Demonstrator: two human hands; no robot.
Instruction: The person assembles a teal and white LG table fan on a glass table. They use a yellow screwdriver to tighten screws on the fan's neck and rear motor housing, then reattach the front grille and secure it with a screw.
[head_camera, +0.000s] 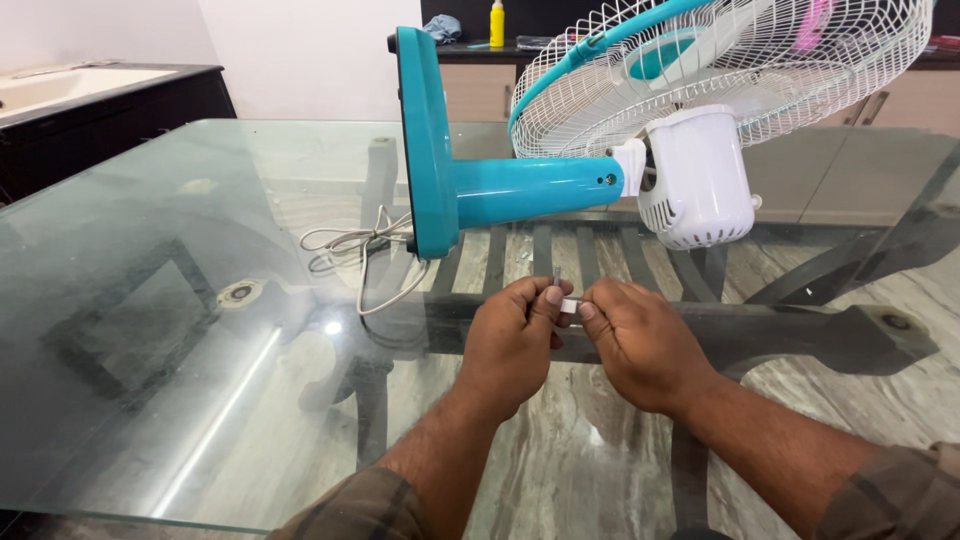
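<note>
Both hands meet over the glass table, fingertips pinched together on one small white part. Left hand curls into a loose fist, its thumb and forefinger closed on the near end of the part, and a short thin metal pin stands up just above those fingers. Right hand grips the other end of the same part between thumb and forefinger, knuckles turned up, touching the left hand at the fingertips. What the part is exactly is too small to tell.

Just beyond the hands a table fan lies on its side: its teal base stands on edge ahead and to the left of the left hand, the teal stem runs across toward the right, and the white motor housing hangs ahead of the right hand, with the white wire grille behind it. A pale power cord lies looped on the glass, left of the left hand near the base. Far beyond, a yellow bottle stands on a counter.
</note>
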